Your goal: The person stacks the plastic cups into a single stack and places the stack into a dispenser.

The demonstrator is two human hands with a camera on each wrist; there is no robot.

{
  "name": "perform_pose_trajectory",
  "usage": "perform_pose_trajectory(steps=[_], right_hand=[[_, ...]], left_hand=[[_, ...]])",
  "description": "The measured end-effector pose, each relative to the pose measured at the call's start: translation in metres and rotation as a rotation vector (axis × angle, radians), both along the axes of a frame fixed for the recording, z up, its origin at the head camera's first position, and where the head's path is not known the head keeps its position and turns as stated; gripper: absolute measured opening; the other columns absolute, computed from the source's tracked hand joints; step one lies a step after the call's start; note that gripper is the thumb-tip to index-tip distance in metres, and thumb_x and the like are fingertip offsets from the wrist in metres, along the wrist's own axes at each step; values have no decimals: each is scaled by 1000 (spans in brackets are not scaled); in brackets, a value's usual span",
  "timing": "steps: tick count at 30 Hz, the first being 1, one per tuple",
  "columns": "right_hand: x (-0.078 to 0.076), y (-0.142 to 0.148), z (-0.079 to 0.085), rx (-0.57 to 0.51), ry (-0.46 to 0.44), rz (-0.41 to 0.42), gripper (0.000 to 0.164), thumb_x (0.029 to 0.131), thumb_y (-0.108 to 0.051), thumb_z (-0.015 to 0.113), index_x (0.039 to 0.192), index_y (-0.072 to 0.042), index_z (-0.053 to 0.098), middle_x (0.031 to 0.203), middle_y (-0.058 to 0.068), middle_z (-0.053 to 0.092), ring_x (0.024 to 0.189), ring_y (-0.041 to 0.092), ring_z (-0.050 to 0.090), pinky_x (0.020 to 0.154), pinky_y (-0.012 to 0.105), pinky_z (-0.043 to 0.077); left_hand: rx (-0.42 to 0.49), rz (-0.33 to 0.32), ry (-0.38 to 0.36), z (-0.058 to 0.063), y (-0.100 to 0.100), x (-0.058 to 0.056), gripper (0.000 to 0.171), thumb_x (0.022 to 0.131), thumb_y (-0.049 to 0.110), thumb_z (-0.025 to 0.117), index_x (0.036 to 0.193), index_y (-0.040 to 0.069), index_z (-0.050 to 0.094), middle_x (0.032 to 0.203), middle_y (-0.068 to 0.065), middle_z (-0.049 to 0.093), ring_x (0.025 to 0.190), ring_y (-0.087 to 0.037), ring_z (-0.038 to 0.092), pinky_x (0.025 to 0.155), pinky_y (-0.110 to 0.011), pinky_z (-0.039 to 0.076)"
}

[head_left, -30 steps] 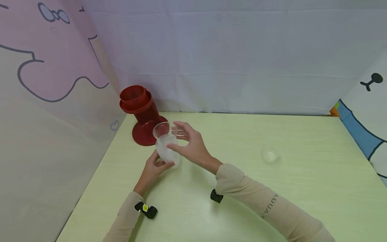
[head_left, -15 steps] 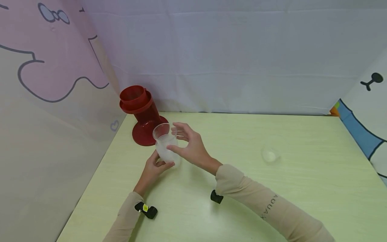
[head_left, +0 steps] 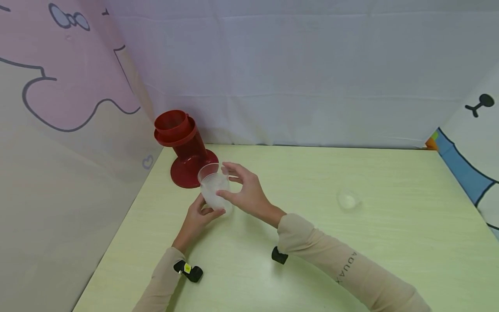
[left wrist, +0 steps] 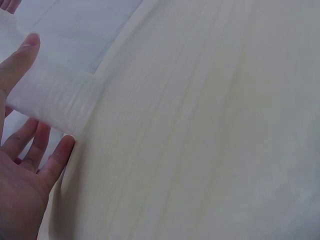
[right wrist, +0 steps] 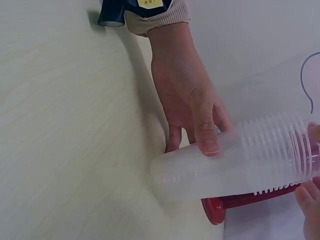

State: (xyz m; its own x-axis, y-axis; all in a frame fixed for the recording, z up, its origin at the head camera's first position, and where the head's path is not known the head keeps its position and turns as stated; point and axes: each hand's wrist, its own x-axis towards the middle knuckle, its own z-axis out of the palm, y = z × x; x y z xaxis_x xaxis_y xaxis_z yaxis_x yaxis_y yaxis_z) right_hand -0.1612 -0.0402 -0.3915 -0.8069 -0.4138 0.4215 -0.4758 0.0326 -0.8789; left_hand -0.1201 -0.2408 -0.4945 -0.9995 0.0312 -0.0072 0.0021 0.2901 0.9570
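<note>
A stack of clear plastic cups (head_left: 213, 195) stands upright between both hands, its many ridged rims showing in the right wrist view. My left hand (head_left: 196, 221) grips the stack low down, with the thumb (right wrist: 206, 135) on one side and the fingers on the other. Higher up, my right hand (head_left: 249, 190) holds the stack near its top rim, thumb in front and fingers behind. Only the fingertips of that hand (right wrist: 309, 200) enter the right wrist view. The left wrist view shows the frosted lower end of the stack (left wrist: 60, 102) beside the left fingers.
Just behind the stack, a red plastic stand (head_left: 189, 149) with a round base and open-topped tube is at the table's back left corner. A clear round plastic piece (head_left: 348, 200) lies on the pale table (head_left: 390, 251) to the right. Printed cloth walls surround the table.
My right hand has moved slightly down, and the top rim of the cups has sunk with it. The left hand has kept its place.
</note>
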Motion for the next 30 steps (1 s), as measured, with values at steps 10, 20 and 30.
perform_pose_trajectory(steps=[10, 20, 30], right_hand=[[0, -1, -2, 16, 2, 11, 61, 77, -6, 78, 131, -1, 50, 127, 14, 57, 116, 25, 55, 93, 35, 49], [2, 0, -4, 28, -14, 14, 55, 80, -7, 75, 130, 0, 52, 129, 13, 56, 116, 20, 55, 93, 30, 48], [5, 3, -7, 54, -25, 12, 53, 78, -11, 78, 126, -1, 55, 124, 7, 58, 113, 16, 54, 91, 25, 48]], left_hand=[[2, -7, 5, 1, 0, 0, 73, 77, 38, 77, 139, 35, 38, 133, 2, 48, 104, -24, 61, 87, -33, 52], [14, -23, 16, 4, 1, 1, 72, 79, 34, 77, 140, 30, 38, 133, -2, 48, 102, -25, 62, 87, -33, 52], [-10, -8, 8, 3, 1, 1, 72, 77, 39, 77, 138, 37, 39, 134, 3, 48, 108, -24, 59, 89, -35, 51]])
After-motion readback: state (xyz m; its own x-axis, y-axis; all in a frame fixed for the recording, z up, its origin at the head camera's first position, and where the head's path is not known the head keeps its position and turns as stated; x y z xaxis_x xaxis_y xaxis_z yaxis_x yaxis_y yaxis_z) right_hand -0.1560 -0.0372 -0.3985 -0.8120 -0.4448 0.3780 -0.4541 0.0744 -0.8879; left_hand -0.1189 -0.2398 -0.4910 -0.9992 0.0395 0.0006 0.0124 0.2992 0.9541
